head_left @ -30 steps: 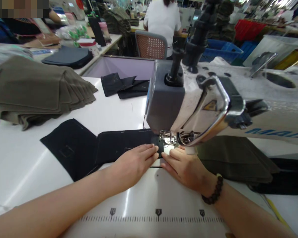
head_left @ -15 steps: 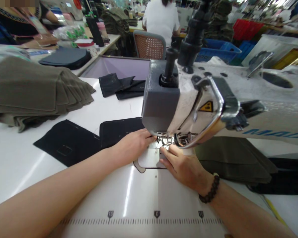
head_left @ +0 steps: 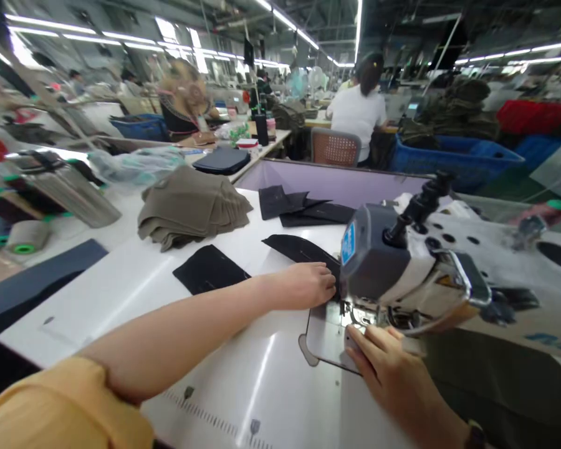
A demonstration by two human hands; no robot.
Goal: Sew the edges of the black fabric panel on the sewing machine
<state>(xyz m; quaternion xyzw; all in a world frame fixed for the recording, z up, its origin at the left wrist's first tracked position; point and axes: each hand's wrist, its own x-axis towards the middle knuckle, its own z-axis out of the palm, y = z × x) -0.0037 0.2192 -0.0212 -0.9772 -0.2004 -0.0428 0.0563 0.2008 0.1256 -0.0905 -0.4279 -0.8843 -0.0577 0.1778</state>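
Left hand point(head_left: 303, 285): curled over the near edge of the dark cloth, just left of the machine head; pinching or only pressing, cannot tell. Farther from the right hand than in the earlier frames.
Right hand point(head_left: 393, 365): fingers stretched forward onto the plate, beside the presser foot; cannot tell whether gripping anything. Little changed in place against the machine.
Dark cloth point(head_left: 303, 249): between left hand and machine head, inner end running behind the head. Outer end now tapering to a point, with a curved edge; squarer and straighter half a second ago.
Needle plate point(head_left: 325, 330): bare in front of the foot, as half a second ago; partly covered by cloth a second ago.
Machine head point(head_left: 378, 249): blue label now visible on the left face.
Second dark piece point(head_left: 210, 269): flat on the table point(head_left: 121, 299), beyond the left forearm, now apart from the dark cloth; touching a second ago.
Grey-brown stack point(head_left: 191, 202): fanned out beyond, apparently undisturbed.
Dark pile point(head_left: 318, 212): near the table's far edge, same spot.
View: swung left and raised; now taking in yellow sleeve point(head_left: 70, 405), thread cones point(head_left: 28, 237) and ceiling lights point(head_left: 290, 24).
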